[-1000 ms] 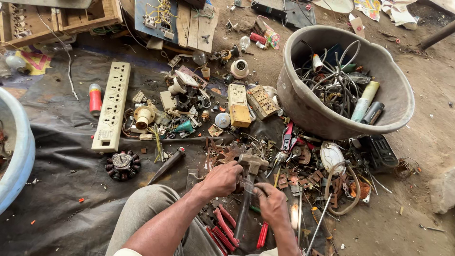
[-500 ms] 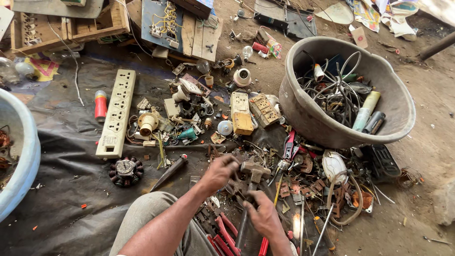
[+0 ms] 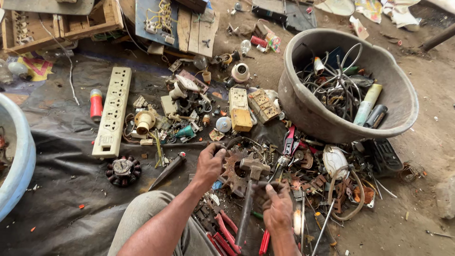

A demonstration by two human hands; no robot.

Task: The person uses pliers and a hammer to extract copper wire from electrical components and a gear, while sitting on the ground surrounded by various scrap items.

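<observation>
Setting: a person sits over a dark plastic sheet (image 3: 61,189) spread on dirt ground, strewn with electrical scrap.
Left hand (image 3: 210,163): fingers curled around the edge of a rusty toothed metal disc (image 3: 233,171), gripping it at the rim.
Right hand (image 3: 276,205): closed around a small dark part (image 3: 265,187) beside the hammer; exactly how the fingers grip cannot be told.
Hammer (image 3: 250,189): lies between the two hands, head against the disc, handle pointing toward the person.
Pliers: red-handled pairs (image 3: 227,230) lie just below the hands.
Left of the hands: a cream power strip (image 3: 113,111), a red cylinder (image 3: 96,104), a round motor stator (image 3: 123,169).
Upper right: a grey basin (image 3: 303,109) holding tangled wires (image 3: 336,83) and tubes.
</observation>
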